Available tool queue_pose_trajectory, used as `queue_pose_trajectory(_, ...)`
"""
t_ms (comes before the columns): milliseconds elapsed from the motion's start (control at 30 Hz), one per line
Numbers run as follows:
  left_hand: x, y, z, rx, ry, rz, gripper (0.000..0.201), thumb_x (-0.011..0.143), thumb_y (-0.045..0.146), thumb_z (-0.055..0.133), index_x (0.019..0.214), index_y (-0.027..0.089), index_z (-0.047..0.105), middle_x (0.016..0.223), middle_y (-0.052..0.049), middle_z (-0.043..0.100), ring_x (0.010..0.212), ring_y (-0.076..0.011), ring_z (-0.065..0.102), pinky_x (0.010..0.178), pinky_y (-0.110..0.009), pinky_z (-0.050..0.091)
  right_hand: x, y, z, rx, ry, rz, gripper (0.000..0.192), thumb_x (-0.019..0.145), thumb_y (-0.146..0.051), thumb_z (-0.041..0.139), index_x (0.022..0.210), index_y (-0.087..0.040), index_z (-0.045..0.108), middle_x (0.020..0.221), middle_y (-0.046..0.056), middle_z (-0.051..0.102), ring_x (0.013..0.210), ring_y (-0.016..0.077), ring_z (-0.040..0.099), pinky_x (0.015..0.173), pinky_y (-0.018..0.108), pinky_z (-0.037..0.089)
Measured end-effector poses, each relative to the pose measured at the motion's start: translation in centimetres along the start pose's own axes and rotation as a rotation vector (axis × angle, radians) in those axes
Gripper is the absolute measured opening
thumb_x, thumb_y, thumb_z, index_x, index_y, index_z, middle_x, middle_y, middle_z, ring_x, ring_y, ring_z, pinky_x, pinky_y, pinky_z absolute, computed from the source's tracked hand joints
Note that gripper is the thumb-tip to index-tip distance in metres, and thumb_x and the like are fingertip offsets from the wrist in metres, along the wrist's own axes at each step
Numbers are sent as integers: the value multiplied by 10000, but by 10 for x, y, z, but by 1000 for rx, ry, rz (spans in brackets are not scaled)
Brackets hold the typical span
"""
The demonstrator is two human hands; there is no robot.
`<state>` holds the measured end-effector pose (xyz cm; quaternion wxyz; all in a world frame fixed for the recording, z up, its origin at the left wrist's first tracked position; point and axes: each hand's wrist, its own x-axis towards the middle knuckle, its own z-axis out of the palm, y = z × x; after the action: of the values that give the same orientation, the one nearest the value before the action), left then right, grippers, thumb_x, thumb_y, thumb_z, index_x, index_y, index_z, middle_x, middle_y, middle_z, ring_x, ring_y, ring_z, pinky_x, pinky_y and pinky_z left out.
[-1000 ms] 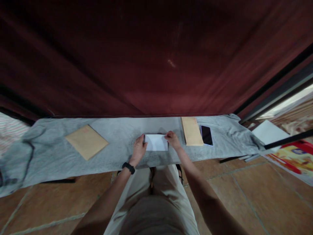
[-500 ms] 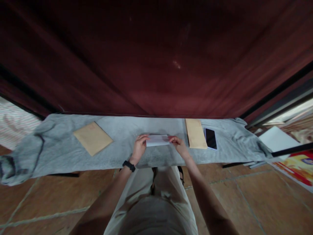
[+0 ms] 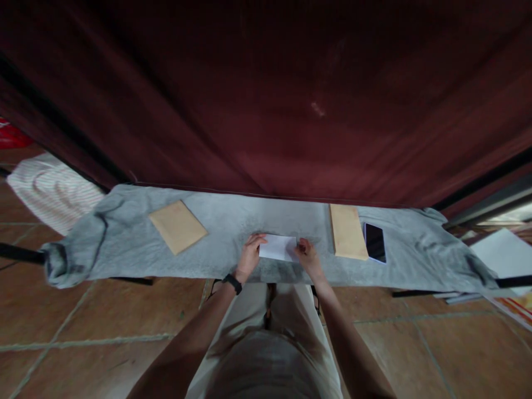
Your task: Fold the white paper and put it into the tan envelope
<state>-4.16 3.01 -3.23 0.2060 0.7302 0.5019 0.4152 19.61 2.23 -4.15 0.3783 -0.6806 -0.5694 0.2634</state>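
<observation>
At the bottom of the frame you see your own legs in light trousers, and your two forearms go up toward the middle. Your left hand (image 3: 249,256) has a black watch (image 3: 233,284) on the wrist; its fingers are curled and press on the left end of one folded white paper (image 3: 279,247). Your right hand (image 3: 308,256) holds the right end of the same paper, fingers bent close together on its edge. Whether each hand pinches the paper or only presses it flat, I cannot tell.

The paper lies in the centre of the frame on a grey cloth (image 3: 233,216). Its long axis goes from left to right, along the cloth, with a small tilt down to the right.

On the cloth there are two brown envelopes. One envelope (image 3: 178,226) lies left of the centre, turned diagonal, well apart from your hands. The second envelope (image 3: 347,231) lies right of the centre, its long axis pointing away from you. Just beside it on the right is one dark phone (image 3: 374,243), screen up.

Behind the cloth, one dark red curtain (image 3: 266,94) fills the upper frame.
</observation>
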Motion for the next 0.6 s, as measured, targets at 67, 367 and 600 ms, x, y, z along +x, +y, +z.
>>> queue_pose_trajectory(67, -1, -1, 1, 11, -34, 24, 309, 825, -1, 499, 946, 198, 702, 1207, -89, 711, 1178, -233, 613, 1029, -465, 520, -6, -2, 2, -128, 36, -84, 360, 865, -300, 550, 1178, -157, 657, 1096, 140, 705, 1031, 269, 654, 947, 446, 533)
queue_pose_trajectory(367, -9, -9, 0, 127, -275, 78, 610, 769, -88, 395, 1210, 207, 696, 1416, -79, 617, 1398, -188, 496, 1176, -464, 440, -41, -21, 23, -446, -80, -464, 476, 1037, -267, 373, 1473, -137, 515, 1550, 159, 490, 1453, 262, 423, 1163, 476, 387)
queue_pose_trajectory(600, -16, 3, 0, 220, -317, 115, 530, 883, 37, 460, 1331, 235, 660, 1442, -76, 619, 1427, -206, 476, 1224, -495, 364, -55, -22, 37, -622, -80, -462, 496, 1043, -270, 380, 1515, -158, 481, 1596, 157, 428, 1467, 292, 403, 1186, 505, 314)
